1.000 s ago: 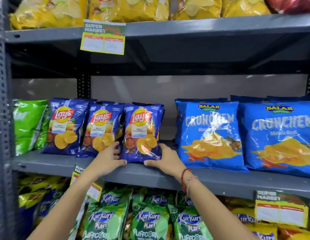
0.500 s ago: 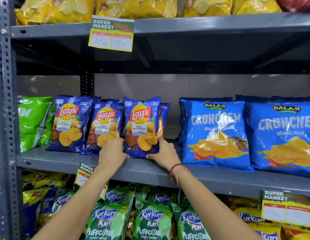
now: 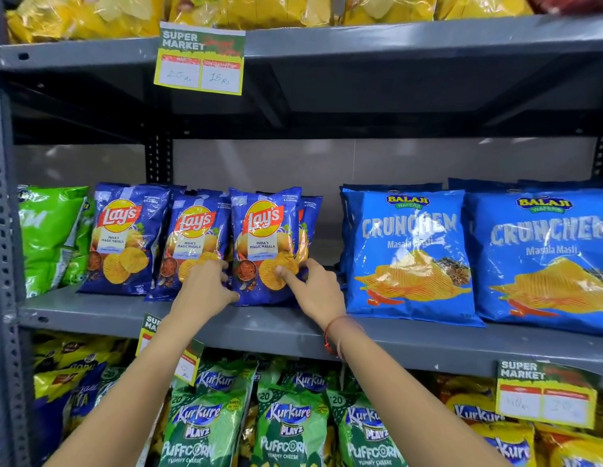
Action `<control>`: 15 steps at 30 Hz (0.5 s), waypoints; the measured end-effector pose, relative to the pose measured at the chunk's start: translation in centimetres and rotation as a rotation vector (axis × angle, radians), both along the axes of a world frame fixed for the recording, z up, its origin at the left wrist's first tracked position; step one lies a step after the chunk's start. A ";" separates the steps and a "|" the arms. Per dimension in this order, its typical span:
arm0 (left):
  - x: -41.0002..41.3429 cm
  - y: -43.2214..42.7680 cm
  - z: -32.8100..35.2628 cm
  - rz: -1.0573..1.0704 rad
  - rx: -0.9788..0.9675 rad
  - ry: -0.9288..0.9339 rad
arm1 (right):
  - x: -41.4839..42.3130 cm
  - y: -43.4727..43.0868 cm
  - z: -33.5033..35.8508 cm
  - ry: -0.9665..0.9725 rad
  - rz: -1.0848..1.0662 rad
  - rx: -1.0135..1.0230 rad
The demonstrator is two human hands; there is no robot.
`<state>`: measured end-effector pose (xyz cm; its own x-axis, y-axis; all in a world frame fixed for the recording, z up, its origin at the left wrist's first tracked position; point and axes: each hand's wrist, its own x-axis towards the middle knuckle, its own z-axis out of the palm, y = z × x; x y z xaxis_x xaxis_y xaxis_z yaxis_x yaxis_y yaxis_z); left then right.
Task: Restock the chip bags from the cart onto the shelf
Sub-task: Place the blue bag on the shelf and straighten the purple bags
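Three dark blue Lay's Magic Masala bags stand in a row on the grey middle shelf (image 3: 101, 313). The rightmost Lay's bag (image 3: 263, 230) stands upright with another bag behind it. My left hand (image 3: 206, 288) grips its lower left edge. My right hand (image 3: 310, 288) presses its lower right corner, thumb on the front. The middle Lay's bag (image 3: 192, 237) and the left Lay's bag (image 3: 121, 230) lean just to the left. The cart is out of view.
Large light blue Balaji Crunchem bags (image 3: 408, 251) fill the shelf to the right, green bags (image 3: 47, 230) to the left. Yellow bags line the top shelf (image 3: 394, 38). Green Kurkure Puffcorn bags (image 3: 286, 419) sit below. Price tags (image 3: 199, 59) hang from the shelf edges.
The rightmost Lay's bag has been tilted from leaning back to standing upright. Both hands have slid up from the shelf edge onto its lower corners.
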<state>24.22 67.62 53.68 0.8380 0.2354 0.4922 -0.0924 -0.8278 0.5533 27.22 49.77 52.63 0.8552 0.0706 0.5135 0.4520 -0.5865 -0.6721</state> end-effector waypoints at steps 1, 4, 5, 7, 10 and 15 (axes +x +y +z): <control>0.1 -0.2 0.3 -0.027 -0.005 -0.016 | 0.0 0.1 0.1 -0.015 0.002 0.023; 0.4 -0.8 0.9 -0.110 -0.035 -0.017 | 0.1 0.3 0.3 -0.031 0.049 0.066; 0.6 -0.9 1.0 -0.125 -0.046 -0.012 | 0.2 0.3 0.3 -0.029 0.060 0.070; 0.8 -1.1 1.1 -0.144 -0.063 -0.023 | 0.5 0.2 0.0 -0.019 0.076 0.083; 1.0 -1.0 0.9 -0.188 -0.091 -0.038 | 0.8 0.1 -0.3 0.017 0.085 0.090; 1.2 -0.3 0.6 -0.201 -0.152 0.004 | 0.9 0.3 -0.4 0.069 0.085 0.036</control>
<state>25.45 67.36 54.24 0.8773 0.1354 0.4604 -0.2440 -0.7003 0.6709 28.09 50.04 52.20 0.8803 0.1269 0.4571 0.4509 -0.5230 -0.7232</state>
